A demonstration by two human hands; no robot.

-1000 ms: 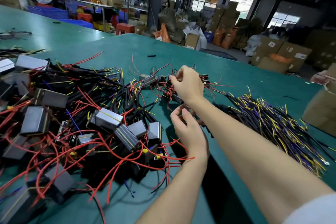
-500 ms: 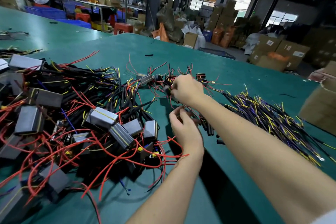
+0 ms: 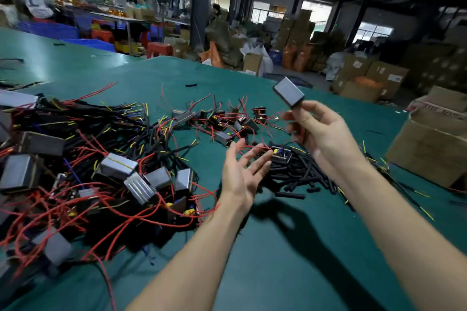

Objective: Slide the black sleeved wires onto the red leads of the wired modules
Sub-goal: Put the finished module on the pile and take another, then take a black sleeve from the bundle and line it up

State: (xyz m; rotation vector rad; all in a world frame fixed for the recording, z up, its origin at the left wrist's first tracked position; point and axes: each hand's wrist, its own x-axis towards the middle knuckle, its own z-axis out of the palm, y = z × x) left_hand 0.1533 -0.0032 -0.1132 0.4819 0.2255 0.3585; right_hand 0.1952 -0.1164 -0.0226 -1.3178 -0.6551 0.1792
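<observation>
A person's right hand [image 3: 326, 134] holds a grey module [image 3: 288, 92] raised above the desk [image 3: 278, 247], fingers curled round its lower end, long axis tilted up and away. Its red lead [image 3: 265, 145] trails down-left to the left hand [image 3: 242, 171], palm up, fingers spread and empty. Black sleeved wires [image 3: 300, 174] lie on the desk just beyond that left hand.

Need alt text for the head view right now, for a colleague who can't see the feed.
The right hand holds a grey module up above a green table, while the left hand is open, palm up, over loose black sleeves. A large tangle of modules with red leads lies to the left.
</observation>
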